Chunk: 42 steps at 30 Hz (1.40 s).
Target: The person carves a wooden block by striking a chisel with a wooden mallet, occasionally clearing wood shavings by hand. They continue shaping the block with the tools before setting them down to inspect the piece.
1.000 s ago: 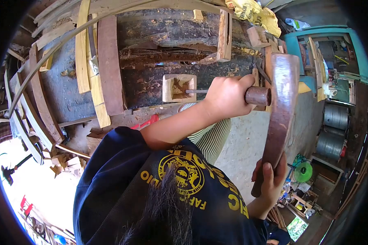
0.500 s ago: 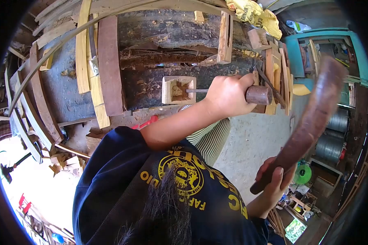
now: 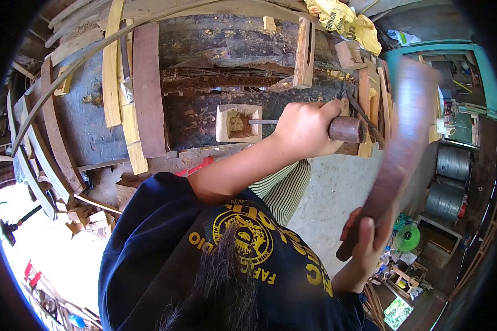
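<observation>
My left hand (image 3: 306, 129) is wrapped round a chisel, whose thick round wooden handle end (image 3: 346, 129) sticks out to the right of the fist. The thin metal shaft (image 3: 263, 122) runs left into the hollow of a small pale wooden block (image 3: 223, 123) at the bench's near edge. Its tip is hard to make out inside the hollow. Lower right, my right hand (image 3: 368, 237) grips the narrow end of a long, dark wooden mallet (image 3: 397, 160). The mallet's broad upper end is motion-blurred and stands apart from the chisel handle, to its right.
Across the worn dark workbench (image 3: 204, 38) lie a brown board (image 3: 149, 88), yellowish strips (image 3: 112, 66) and an upright wood piece (image 3: 303, 52). More wood strips (image 3: 364, 110) lie at its right end. A yellow sack (image 3: 342, 22) is at the back. Metal drums (image 3: 451, 160) stand far right.
The mallet swung away to the right from near the chisel handle, then came partway back left. The block, chisel and my left hand have shifted very slightly left.
</observation>
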{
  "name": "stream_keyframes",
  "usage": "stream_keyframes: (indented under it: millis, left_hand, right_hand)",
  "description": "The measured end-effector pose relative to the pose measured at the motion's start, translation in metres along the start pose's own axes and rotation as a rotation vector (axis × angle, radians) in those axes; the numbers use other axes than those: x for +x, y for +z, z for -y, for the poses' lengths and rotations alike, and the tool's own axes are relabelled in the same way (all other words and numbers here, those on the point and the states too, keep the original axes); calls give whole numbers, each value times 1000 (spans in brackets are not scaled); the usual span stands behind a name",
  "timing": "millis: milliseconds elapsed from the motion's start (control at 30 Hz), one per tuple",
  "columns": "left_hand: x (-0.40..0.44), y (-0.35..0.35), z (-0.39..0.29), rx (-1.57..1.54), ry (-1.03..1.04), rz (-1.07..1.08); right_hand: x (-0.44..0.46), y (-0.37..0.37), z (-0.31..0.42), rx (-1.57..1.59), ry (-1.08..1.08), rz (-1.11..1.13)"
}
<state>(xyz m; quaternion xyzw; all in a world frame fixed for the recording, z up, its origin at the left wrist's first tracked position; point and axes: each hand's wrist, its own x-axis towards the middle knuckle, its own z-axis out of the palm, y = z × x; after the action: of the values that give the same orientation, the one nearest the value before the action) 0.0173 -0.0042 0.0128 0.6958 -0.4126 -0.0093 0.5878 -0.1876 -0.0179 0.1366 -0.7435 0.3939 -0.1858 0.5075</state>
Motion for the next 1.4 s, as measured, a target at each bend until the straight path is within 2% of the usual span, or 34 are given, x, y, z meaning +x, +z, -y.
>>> stream_keyframes:
  millis: [100,167,200,300,333,367,467,567,633,700,800,833,900,967,1100,1133,1167,1400]
  left_hand:
    - [0,4,3,-10,3,13]
    - [-1,5,5,-17,0,23]
    - [0,4,4,-14,-2,23]
    - [1,2,3,-21,-5,42]
    - [1,1,3,-23,-7,58]
    - [1,1,3,-22,-6,56]
    - [0,1,4,-9,-21,69]
    - [1,-4,4,12,-12,19]
    - [5,-12,2,-27,-22,-25]
    - [7,-17,2,-44,-68,-14]
    - [10,-19,5,-59,-124,4]
    - [11,-18,6,-54,-139,12]
    - [11,-18,7,-52,-132,9]
    - [11,-16,8,-52,-127,12]
    - [9,-10,7,-58,-88,1]
    - [8,-10,7,-48,-67,15]
    - [7,-9,7,-49,-63,14]
    - [1,-12,1,-17,10,-19]
  right_hand:
    - [4,-5,-3,-97,70,141]
    - [0,-8,3,-28,5,66]
    - [-2,-6,0,-59,-103,-5]
    - [-1,-4,-7,-38,-138,-48]
    - [-3,-7,-8,-36,-13,5]
    - [2,-7,-1,-139,89,164]
    - [-3,-13,-1,-100,101,146]
    - [-6,-13,7,-48,51,50]
    - [-8,-5,11,32,-63,-149]
    - [-6,-4,8,66,-75,-158]
    - [3,-1,-1,-38,5,67]
    - [9,-3,-2,-14,108,177]
    - [7,-4,3,-135,66,92]
    - [5,-4,9,-21,-34,0]
    - [2,-12,-3,0,-106,-32]
    - [-1,-11,-4,23,7,29]
    - [2,-11,5,-178,131,201]
    - [-8,-5,15,5,22,-31]
